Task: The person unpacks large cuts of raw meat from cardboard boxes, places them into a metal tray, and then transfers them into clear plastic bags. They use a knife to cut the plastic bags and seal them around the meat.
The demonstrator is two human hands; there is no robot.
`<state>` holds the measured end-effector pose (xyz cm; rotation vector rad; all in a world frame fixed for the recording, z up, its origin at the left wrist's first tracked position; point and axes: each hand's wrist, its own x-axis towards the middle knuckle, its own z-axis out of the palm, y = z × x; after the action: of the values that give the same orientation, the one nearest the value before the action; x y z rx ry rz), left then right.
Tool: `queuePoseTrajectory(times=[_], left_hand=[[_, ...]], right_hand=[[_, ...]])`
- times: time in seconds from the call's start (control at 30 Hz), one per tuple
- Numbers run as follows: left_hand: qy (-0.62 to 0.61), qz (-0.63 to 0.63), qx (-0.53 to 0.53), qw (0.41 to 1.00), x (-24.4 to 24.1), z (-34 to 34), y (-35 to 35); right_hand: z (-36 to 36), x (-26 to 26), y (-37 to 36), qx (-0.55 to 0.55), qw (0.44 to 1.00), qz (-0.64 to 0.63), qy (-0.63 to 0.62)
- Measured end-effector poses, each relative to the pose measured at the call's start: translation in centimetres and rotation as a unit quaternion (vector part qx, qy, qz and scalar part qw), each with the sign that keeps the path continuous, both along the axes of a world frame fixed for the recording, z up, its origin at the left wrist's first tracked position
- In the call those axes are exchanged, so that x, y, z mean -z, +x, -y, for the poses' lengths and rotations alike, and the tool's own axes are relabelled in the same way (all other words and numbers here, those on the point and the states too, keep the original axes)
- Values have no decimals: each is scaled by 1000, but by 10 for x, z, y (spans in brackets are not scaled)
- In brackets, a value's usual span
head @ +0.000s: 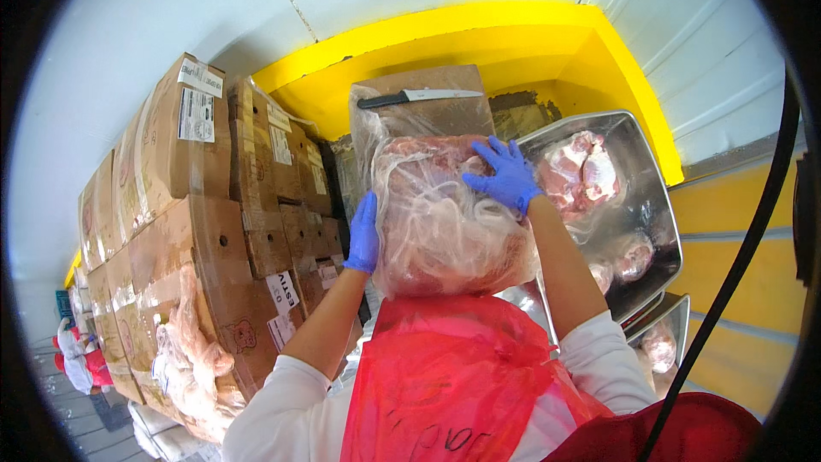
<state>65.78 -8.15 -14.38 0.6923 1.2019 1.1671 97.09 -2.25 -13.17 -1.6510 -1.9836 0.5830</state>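
Observation:
A large block of raw meat in clear plastic film (449, 224) lies in front of me, close against my red plastic apron (442, 378). My left hand (363, 234), in a blue glove, rests flat along the block's left side. The gloved right hand (503, 173) presses on its upper right corner with fingers spread. Just beyond the meat, a knife with a black handle and pale blade (420, 97) lies across a cardboard box (430, 119). Loose film hangs over that box's left side. Whatever supports the block is hidden beneath it.
Taped cardboard boxes (211, 224) stand stacked on the left, crumpled plastic (199, 359) hanging there. To the right, a metal tub (664, 205) holds meat pieces (577, 173). Below it sits another tub (681, 327). A yellow barrier (449, 22) runs behind. Far left is another person (80, 356).

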Motion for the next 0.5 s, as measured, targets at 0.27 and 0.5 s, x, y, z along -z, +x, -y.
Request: queuePoseTrajectory(times=[0.27,0.5], left_hand=[[115,-555,14,824,-92,39,39],[219,-491,-5,843,-114,23,28]], right_hand=[[117,-67,38,-122,987,-67,79],[137,-66,21,-57,890,-429,-143]])
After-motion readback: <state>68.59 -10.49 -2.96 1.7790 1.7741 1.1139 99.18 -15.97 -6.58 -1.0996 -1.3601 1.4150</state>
